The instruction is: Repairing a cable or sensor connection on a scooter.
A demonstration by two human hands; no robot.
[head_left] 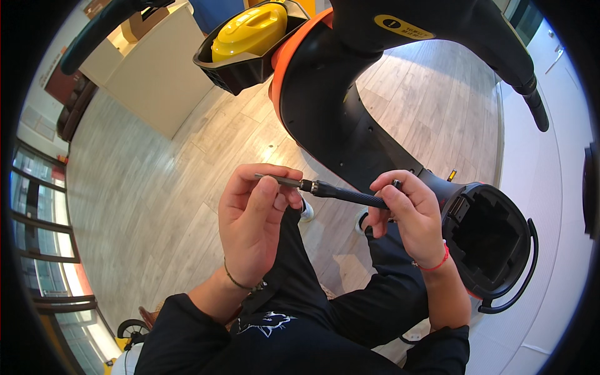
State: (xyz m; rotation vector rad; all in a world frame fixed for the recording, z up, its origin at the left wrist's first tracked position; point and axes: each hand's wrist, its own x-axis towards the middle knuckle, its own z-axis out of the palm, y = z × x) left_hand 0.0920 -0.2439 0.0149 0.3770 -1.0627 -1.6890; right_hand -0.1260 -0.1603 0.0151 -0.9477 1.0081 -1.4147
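Note:
A screwdriver with a dark textured handle (347,194) and a thin metal shaft lies nearly level across both hands. My left hand (250,222) pinches the slim metal tip end between thumb and fingers. My right hand (406,212) grips the far end of the handle, thumb on top and fingers curled round it.
A black and orange scooter (319,112) stands ahead, with a black front basket (236,74) holding a yellow helmet-like object (249,34) and an open storage compartment (517,262) at right. A pale counter (150,87) is at upper left, a white wall (556,187) at right, over a wood-look floor (156,206).

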